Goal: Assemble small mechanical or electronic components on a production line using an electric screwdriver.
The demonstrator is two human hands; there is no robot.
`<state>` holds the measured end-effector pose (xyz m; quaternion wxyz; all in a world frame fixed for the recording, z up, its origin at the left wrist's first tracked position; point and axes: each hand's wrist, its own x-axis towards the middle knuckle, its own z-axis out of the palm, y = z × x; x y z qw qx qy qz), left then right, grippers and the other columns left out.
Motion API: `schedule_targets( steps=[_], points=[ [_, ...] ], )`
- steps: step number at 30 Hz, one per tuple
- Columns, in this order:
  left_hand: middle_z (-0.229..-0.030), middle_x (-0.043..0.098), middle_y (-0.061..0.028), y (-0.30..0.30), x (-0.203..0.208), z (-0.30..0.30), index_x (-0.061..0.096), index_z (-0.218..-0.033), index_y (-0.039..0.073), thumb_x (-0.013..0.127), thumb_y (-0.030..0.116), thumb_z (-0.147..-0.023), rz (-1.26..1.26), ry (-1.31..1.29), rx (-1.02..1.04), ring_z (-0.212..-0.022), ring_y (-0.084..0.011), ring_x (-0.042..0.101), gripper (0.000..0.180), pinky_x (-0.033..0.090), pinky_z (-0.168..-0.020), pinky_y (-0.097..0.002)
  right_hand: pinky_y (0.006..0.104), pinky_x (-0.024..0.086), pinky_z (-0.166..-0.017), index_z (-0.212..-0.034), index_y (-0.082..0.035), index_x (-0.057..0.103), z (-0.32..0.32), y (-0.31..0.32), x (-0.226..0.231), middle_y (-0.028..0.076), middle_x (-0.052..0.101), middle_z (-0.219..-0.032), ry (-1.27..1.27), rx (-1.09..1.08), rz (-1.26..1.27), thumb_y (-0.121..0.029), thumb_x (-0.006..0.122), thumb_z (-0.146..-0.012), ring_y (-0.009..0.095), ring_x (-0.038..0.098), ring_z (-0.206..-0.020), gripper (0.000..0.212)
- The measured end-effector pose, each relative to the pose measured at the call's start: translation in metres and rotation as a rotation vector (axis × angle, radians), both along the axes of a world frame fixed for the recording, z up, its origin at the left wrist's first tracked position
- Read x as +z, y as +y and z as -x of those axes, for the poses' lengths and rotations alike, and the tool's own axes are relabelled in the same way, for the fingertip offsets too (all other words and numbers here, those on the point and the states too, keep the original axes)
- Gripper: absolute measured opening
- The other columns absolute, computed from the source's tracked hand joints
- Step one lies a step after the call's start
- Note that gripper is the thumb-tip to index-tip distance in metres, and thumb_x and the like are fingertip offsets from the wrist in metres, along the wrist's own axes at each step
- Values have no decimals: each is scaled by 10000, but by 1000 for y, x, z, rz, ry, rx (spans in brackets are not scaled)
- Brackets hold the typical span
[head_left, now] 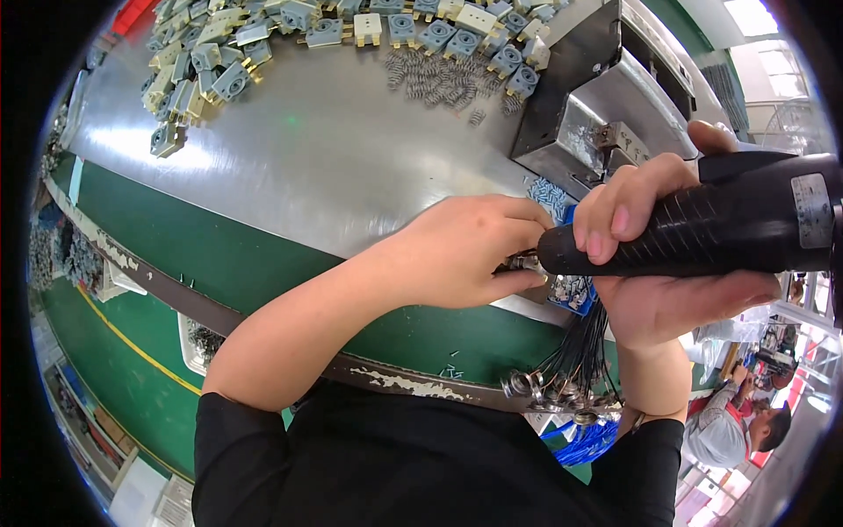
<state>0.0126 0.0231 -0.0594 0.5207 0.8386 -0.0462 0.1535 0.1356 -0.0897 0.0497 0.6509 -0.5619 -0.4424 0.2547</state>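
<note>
The right hand is wrapped around a black handheld tool, its fingers clamped on the barrel. The tool lies roughly level across the view, its narrow end pointing left. Right at that end, the left hand pinches a small metal part between thumb and fingers; most of the part is hidden, and whether the tool touches it I cannot tell.

Just below the tool's narrow end sits a blue tray of small metal pieces, with a bunch of black wires hanging below it. Bluish screws are heaped just above the same end, on the steel tabletop. Beyond the tool stands a metal box-shaped fixture; farther off to its upper left lie coiled springs and many grey blocks with brass-coloured prongs.
</note>
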Motion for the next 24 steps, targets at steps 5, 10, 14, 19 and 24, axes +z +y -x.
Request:
schedule_targets(
  steps=[5,10,14,19,24],
  points=[
    [-1131,719,-99,1,-2,1,734,-1033,15,797,226,-867,11,-9,-4,-998,-345,703,275,570,-857,-443,352,507,-575,-1477,-58,322,-2,0,-8,51,550,-798,-19,105,-84,-975,526,-746,174,565,-586,1190],
    [-1125,720,-96,-1,-6,1,730,-1031,23,798,206,-858,23,-13,3,-999,-342,703,261,568,-860,-441,346,505,-569,-1421,-73,356,-5,-3,-17,51,559,-797,-35,206,-165,-969,540,-729,173,571,-586,1146],
    [-1106,717,-95,1,-5,0,729,-1021,39,797,190,-847,35,-18,-14,-992,-348,698,240,565,-850,-443,342,504,-565,-1376,-85,383,-7,-6,-24,50,566,-797,-46,287,-226,-964,552,-715,172,575,-586,1112],
    [-1083,716,-95,0,-7,0,729,-1016,47,797,185,-847,45,-52,-19,-985,-352,695,229,561,-846,-449,340,509,-561,-1351,-87,395,-13,-6,-30,54,573,-795,-61,356,-275,-961,557,-708,174,583,-585,1097],
    [-1077,718,-98,1,-6,0,732,-1021,52,802,192,-847,72,-30,-38,-999,-360,693,233,557,-864,-453,337,519,-562,-1347,-82,391,-11,-6,-35,64,579,-792,-70,365,-315,-959,555,-706,178,591,-584,1099]
  ],
)
